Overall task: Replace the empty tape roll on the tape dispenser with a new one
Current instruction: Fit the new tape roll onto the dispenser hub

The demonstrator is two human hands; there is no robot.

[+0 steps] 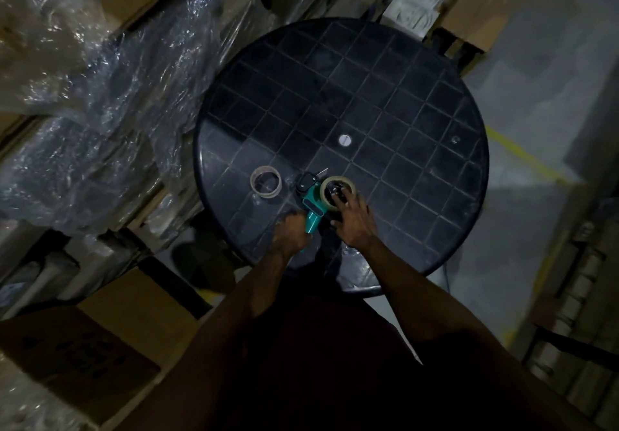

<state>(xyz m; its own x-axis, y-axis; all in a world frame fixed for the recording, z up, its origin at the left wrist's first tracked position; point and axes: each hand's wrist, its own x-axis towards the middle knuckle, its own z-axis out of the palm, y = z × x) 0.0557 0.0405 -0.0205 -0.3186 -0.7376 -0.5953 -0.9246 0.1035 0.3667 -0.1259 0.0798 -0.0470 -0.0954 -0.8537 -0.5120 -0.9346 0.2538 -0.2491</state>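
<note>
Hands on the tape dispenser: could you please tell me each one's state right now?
Left hand: closed on the dispenser handle.
Right hand: fingers on the tape roll.

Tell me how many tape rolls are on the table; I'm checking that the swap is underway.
2: an empty-looking roll lies loose on the table, left of the dispenser; a fuller roll sits on the dispenser under the right hand.

1. A teal plastic tape dispenser [311,204] is laid on the round dark gridded table [385,95], near its front edge.
2. A pale tape roll [337,192] is seated on the dispenser's right side.
3. A thin bare cardboard tape core [265,182] is placed left of the dispenser, apart from it.
4. A small white round disc [344,140] is set behind the dispenser, near the table's centre.
</note>
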